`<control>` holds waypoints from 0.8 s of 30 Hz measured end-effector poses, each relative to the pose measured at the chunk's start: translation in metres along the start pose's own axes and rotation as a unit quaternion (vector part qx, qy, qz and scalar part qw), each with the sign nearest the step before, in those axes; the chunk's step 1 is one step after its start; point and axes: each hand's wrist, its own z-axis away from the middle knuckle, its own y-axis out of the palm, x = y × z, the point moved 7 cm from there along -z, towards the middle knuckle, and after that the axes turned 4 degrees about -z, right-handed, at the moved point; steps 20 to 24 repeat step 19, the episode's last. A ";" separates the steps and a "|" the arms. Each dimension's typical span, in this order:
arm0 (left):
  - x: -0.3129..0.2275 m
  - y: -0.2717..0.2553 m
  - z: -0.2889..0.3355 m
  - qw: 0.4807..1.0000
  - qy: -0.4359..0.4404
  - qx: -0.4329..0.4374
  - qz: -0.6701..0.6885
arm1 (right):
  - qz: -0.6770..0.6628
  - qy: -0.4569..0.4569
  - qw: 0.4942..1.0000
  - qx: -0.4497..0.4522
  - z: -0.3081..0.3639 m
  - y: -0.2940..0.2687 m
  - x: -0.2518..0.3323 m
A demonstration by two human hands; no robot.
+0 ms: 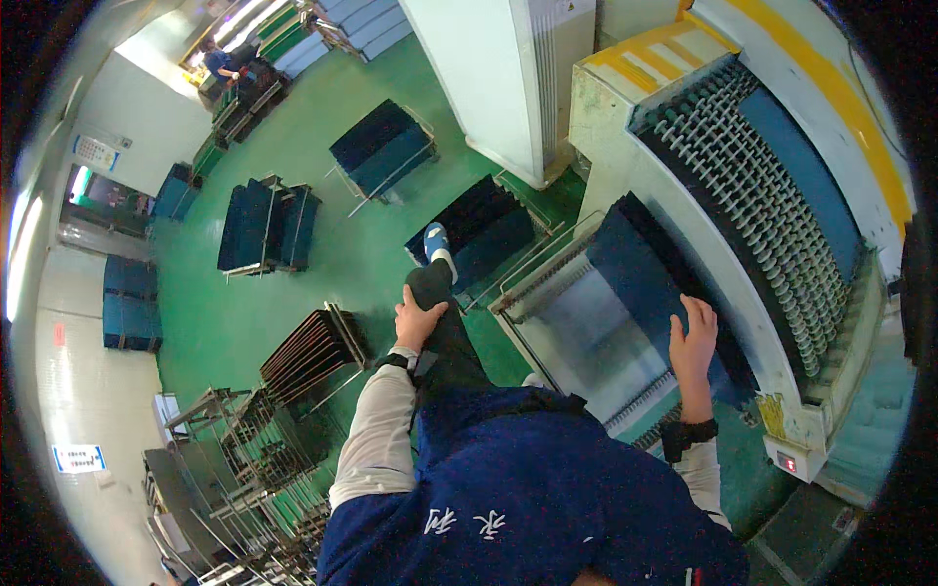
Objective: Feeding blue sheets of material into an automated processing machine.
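Note:
My left hand (420, 317) rests on the knee of my raised leg, its fingers spread over the dark trousers (445, 342) and holding nothing. The foot of that leg, in a blue and white shoe (437, 240), is at a cart of dark blue panels (489, 230). To the right, my right hand (694, 342) is open, over or beside a row of upright dark blue panels (630, 264). I cannot tell whether it touches them. These panels stand in a metal rack (518, 332) with toothed rails, close to the roller machine.
A machine with rows of rollers (752, 195) stands at the right. More panel carts (384, 146) (269, 225) are on the green floor (322, 117). Metal racks (264, 439) crowd the lower left. A white cabinet (489, 78) stands ahead; another person (220, 63) is far left.

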 end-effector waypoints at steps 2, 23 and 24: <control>0.002 -0.010 0.006 1.000 0.004 -0.008 0.009 | -0.020 -0.007 1.000 -0.002 -0.004 0.001 0.001; 0.041 0.058 0.017 0.988 -0.023 0.153 -0.011 | -0.072 0.027 0.996 -0.045 -0.007 0.010 -0.010; 0.041 0.058 0.017 0.988 -0.023 0.153 -0.011 | -0.072 0.027 0.996 -0.045 -0.007 0.010 -0.010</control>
